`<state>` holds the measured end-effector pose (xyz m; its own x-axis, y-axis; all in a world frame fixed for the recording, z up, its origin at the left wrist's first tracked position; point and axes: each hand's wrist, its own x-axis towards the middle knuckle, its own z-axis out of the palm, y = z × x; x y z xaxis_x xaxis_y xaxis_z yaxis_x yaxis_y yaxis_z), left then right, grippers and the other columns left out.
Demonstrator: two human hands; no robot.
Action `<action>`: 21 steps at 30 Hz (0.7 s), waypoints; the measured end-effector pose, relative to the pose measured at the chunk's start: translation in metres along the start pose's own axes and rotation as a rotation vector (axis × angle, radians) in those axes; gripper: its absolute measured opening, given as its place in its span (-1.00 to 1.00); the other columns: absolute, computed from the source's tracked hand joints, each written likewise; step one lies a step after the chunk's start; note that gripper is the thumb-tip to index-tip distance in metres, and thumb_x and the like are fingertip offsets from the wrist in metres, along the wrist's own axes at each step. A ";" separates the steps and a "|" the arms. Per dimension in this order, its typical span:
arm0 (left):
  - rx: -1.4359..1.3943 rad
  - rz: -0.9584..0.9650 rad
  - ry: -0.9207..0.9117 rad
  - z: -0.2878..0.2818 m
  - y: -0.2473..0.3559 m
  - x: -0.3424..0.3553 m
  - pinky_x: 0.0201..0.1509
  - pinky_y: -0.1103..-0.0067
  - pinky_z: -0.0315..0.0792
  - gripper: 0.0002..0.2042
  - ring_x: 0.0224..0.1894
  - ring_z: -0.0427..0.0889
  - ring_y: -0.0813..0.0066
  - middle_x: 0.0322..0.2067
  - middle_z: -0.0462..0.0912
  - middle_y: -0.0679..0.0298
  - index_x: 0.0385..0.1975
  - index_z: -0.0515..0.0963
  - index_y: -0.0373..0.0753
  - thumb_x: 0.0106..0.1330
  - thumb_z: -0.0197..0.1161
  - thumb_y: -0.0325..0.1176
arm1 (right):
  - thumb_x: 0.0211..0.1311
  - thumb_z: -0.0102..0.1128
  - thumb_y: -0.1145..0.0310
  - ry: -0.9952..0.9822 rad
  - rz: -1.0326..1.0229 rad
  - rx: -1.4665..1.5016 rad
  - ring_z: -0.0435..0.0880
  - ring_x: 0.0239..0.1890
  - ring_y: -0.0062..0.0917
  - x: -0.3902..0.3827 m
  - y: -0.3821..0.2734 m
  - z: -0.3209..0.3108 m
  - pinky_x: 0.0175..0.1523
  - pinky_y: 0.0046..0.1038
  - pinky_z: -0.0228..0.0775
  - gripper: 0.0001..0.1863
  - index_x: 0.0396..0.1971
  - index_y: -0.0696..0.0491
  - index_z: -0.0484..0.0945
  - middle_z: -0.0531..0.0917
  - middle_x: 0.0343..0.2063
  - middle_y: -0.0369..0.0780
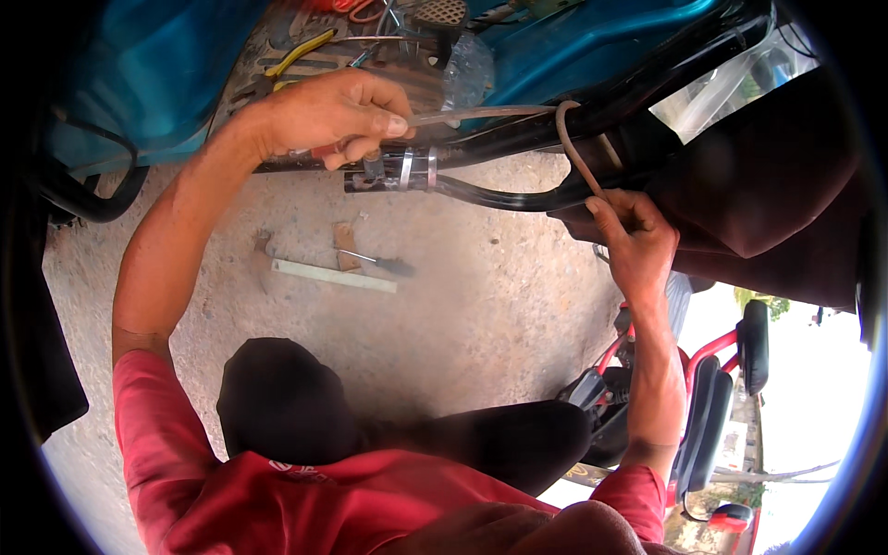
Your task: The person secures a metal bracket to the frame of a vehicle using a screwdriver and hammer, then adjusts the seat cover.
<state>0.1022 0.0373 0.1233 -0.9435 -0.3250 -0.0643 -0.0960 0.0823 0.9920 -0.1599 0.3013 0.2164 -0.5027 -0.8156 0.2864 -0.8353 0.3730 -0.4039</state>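
A thin brownish-grey strip (499,112) loops over a black tube (638,97) of a frame. My left hand (324,116) is closed, pinching one end of the strip and stretching it to the left of the tube. Something reddish shows under its fingers, too hidden to name. To the right and lower, my right hand (638,242) is closed on the strip's other end, close to dark fabric (777,176). Two metal bands (405,171) circle the lower black tube (499,197), below and right of my left hand.
Yellow-handled pliers (301,54) and other tools lie on a floor panel between teal body panels (139,83). On the ground are a pale flat bar (333,276), a brown scrap (345,242) and a screwdriver (370,260). A red-framed vehicle (708,356) stands behind my right arm.
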 end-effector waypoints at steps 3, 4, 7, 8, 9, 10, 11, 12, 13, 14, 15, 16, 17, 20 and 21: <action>0.203 -0.011 -0.021 -0.033 0.012 -0.012 -0.73 0.69 0.23 -0.66 -0.79 0.38 0.71 -0.75 0.46 0.37 -0.14 0.56 -0.39 0.44 0.17 -0.16 | 0.18 0.47 0.26 -0.012 0.031 -0.013 0.73 -0.44 -0.62 0.000 -0.001 -0.004 -0.25 -0.56 0.51 -0.74 -0.24 0.12 0.72 0.75 -0.52 -0.22; 0.188 -0.047 -0.017 -0.038 0.012 -0.022 -0.72 0.69 0.23 -0.67 -0.79 0.38 0.69 -0.75 0.45 0.38 -0.14 0.56 -0.38 0.43 0.19 -0.17 | 0.18 0.47 0.25 -0.016 0.029 -0.006 0.73 -0.44 -0.62 0.000 -0.001 -0.006 -0.25 -0.56 0.51 -0.74 -0.25 0.12 0.72 0.76 -0.51 -0.22; 0.082 -0.129 -0.057 -0.040 0.001 -0.059 -0.75 0.69 0.19 -0.70 -0.79 0.38 0.68 -0.75 0.45 0.39 -0.17 0.57 -0.36 0.38 0.25 -0.19 | 0.18 0.46 0.26 -0.024 -0.016 0.016 0.75 -0.42 -0.61 0.000 0.002 -0.009 -0.24 -0.56 0.52 -0.75 -0.26 0.12 0.72 0.77 -0.49 -0.21; 0.004 -0.142 -0.095 -0.033 -0.012 -0.068 -0.78 0.69 0.17 -0.71 -0.80 0.37 0.70 -0.75 0.47 0.36 -0.21 0.58 -0.36 0.37 0.28 -0.20 | 0.18 0.46 0.28 -0.028 -0.041 0.027 0.75 -0.42 -0.60 0.000 0.004 -0.007 -0.24 -0.56 0.52 -0.76 -0.26 0.12 0.72 0.78 -0.48 -0.20; -0.016 -0.208 -0.141 -0.021 -0.023 -0.073 -0.75 0.68 0.20 -0.74 -0.77 0.40 0.69 -0.73 0.48 0.36 -0.21 0.59 -0.35 0.38 0.28 -0.23 | 0.18 0.45 0.29 -0.025 -0.041 0.048 0.76 -0.41 -0.60 -0.001 0.005 -0.008 -0.23 -0.56 0.52 -0.77 -0.26 0.12 0.72 0.78 -0.47 -0.20; -0.036 -0.274 -0.181 -0.007 -0.035 -0.078 -0.72 0.68 0.23 -0.76 -0.74 0.43 0.68 -0.72 0.49 0.35 -0.20 0.59 -0.34 0.39 0.28 -0.25 | 0.19 0.45 0.31 -0.024 -0.046 0.070 0.76 -0.41 -0.60 -0.001 0.005 -0.008 -0.22 -0.57 0.53 -0.78 -0.26 0.13 0.72 0.79 -0.46 -0.19; -0.024 -0.334 -0.253 0.010 -0.048 -0.080 -0.67 0.65 0.29 -0.77 -0.69 0.47 0.65 -0.69 0.51 0.35 -0.18 0.59 -0.34 0.40 0.26 -0.27 | 0.19 0.45 0.33 -0.026 -0.059 0.096 0.77 -0.40 -0.59 -0.001 0.003 -0.008 -0.22 -0.58 0.53 -0.79 -0.26 0.14 0.71 0.79 -0.45 -0.19; -0.012 -0.393 -0.325 0.029 -0.059 -0.080 -0.61 0.63 0.35 -0.78 -0.64 0.51 0.63 -0.65 0.53 0.34 -0.16 0.60 -0.33 0.42 0.25 -0.28 | 0.19 0.44 0.35 -0.025 -0.060 0.129 0.77 -0.40 -0.59 -0.001 0.002 -0.008 -0.21 -0.58 0.54 -0.79 -0.26 0.15 0.71 0.79 -0.45 -0.19; 0.059 -0.420 -0.401 0.050 -0.068 -0.077 -0.56 0.60 0.40 -0.76 -0.60 0.54 0.60 -0.61 0.56 0.33 -0.12 0.59 -0.34 0.43 0.24 -0.26 | 0.19 0.44 0.37 -0.024 -0.060 0.160 0.78 -0.40 -0.59 -0.002 0.001 -0.008 -0.20 -0.59 0.54 -0.80 -0.27 0.17 0.70 0.79 -0.45 -0.19; 0.133 -0.456 -0.466 0.072 -0.074 -0.076 -0.50 0.57 0.45 -0.74 -0.56 0.56 0.57 -0.57 0.58 0.31 -0.09 0.59 -0.34 0.45 0.24 -0.24 | 0.19 0.43 0.38 -0.027 -0.066 0.201 0.78 -0.40 -0.59 -0.001 0.001 -0.005 -0.20 -0.60 0.54 -0.80 -0.27 0.18 0.70 0.79 -0.45 -0.19; 0.191 -0.493 -0.559 0.094 -0.081 -0.070 -0.42 0.50 0.50 -0.70 -0.48 0.61 0.49 -0.50 0.63 0.24 -0.05 0.59 -0.33 0.44 0.24 -0.20 | 0.19 0.43 0.39 -0.022 -0.065 0.220 0.78 -0.40 -0.59 -0.002 0.001 -0.008 -0.20 -0.60 0.54 -0.80 -0.26 0.18 0.70 0.79 -0.45 -0.19; 0.249 -0.533 -0.653 0.112 -0.087 -0.064 -0.33 0.44 0.55 -0.65 -0.41 0.66 0.42 -0.42 0.67 0.17 -0.02 0.59 -0.33 0.44 0.25 -0.15 | 0.19 0.43 0.39 -0.018 -0.062 0.239 0.79 -0.40 -0.59 -0.004 0.003 -0.011 -0.20 -0.60 0.54 -0.80 -0.26 0.19 0.69 0.79 -0.45 -0.19; 0.309 -0.385 -0.715 0.126 -0.095 -0.061 -0.26 0.40 0.55 -0.63 -0.33 0.68 0.37 -0.36 0.69 0.12 0.01 0.59 -0.32 0.43 0.25 -0.12 | 0.19 0.43 0.40 -0.018 -0.065 0.265 0.79 -0.40 -0.59 -0.005 0.005 -0.011 -0.20 -0.61 0.55 -0.80 -0.26 0.20 0.69 0.79 -0.45 -0.19; 0.493 -0.079 -0.776 0.146 -0.091 -0.045 -0.05 0.28 0.56 -0.54 -0.10 0.69 0.22 -0.16 0.70 -0.02 0.10 0.56 -0.30 0.42 0.24 -0.04 | 0.18 0.44 0.39 0.019 -0.078 0.311 0.79 -0.40 -0.60 -0.003 0.008 -0.003 -0.21 -0.61 0.54 -0.78 -0.24 0.20 0.69 0.79 -0.45 -0.19; 0.551 -0.015 -0.667 0.146 -0.074 -0.026 -0.03 0.28 0.56 -0.51 -0.08 0.69 0.22 -0.14 0.70 -0.03 0.13 0.53 -0.30 0.43 0.23 -0.01 | 0.17 0.45 0.38 0.021 -0.078 0.329 0.78 -0.41 -0.61 -0.004 0.013 -0.002 -0.22 -0.61 0.54 -0.77 -0.24 0.20 0.69 0.79 -0.45 -0.19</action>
<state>0.0874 0.1775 0.0355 -0.9132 0.2767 -0.2992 -0.0875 0.5838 0.8072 -0.1695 0.3100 0.2117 -0.4472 -0.8254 0.3444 -0.7566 0.1437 -0.6379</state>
